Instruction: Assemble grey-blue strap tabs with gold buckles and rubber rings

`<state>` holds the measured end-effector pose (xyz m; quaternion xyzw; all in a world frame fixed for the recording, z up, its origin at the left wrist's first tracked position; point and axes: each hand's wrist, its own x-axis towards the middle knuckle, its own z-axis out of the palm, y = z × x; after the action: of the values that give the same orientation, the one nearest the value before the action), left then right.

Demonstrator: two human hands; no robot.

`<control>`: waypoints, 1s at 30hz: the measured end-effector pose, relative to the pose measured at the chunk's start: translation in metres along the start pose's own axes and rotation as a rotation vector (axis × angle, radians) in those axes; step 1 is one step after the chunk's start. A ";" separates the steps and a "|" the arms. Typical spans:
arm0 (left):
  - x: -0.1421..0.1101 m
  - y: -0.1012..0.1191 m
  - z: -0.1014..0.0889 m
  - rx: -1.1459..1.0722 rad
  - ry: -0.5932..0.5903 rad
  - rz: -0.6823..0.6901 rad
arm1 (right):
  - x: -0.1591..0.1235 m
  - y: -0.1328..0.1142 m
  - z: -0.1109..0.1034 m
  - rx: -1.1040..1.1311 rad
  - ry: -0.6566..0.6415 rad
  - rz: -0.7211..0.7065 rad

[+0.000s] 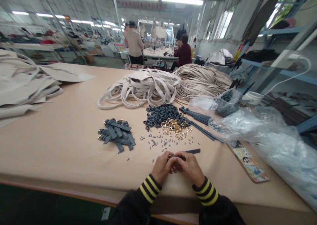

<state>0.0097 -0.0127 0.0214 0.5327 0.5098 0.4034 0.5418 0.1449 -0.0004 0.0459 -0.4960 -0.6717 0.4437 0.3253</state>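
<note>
Dark strap [193, 151] likely needed steady pinching: left hand [162, 167] and right hand [192, 167] gripped it, tail pointing to three o'clock.

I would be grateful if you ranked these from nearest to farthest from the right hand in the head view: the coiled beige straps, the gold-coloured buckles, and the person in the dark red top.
From the right hand:
1. Gold-coloured buckles, ahead and slightly left.
2. Coiled beige straps, toward the table's far edge.
3. Person in the dark red top, beyond the table.
</note>
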 end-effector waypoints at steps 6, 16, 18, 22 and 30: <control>0.003 0.006 -0.002 -0.015 0.002 -0.075 | -0.006 -0.012 -0.039 -0.262 0.032 -0.154; 0.000 0.012 -0.003 0.121 -0.071 -0.030 | -0.006 -0.003 -0.077 -0.752 -0.378 -0.064; -0.001 0.013 -0.003 0.145 -0.094 -0.026 | -0.005 -0.008 -0.071 -0.746 -0.438 -0.065; -0.001 0.014 -0.003 0.208 -0.096 0.015 | -0.002 -0.013 -0.062 -0.687 -0.553 -0.025; -0.001 0.009 -0.005 0.206 -0.155 0.009 | 0.004 -0.010 -0.057 -0.296 -0.711 -0.073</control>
<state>0.0053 -0.0117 0.0307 0.6172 0.5028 0.3091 0.5203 0.1898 0.0177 0.0771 -0.3287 -0.8166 0.4743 0.0123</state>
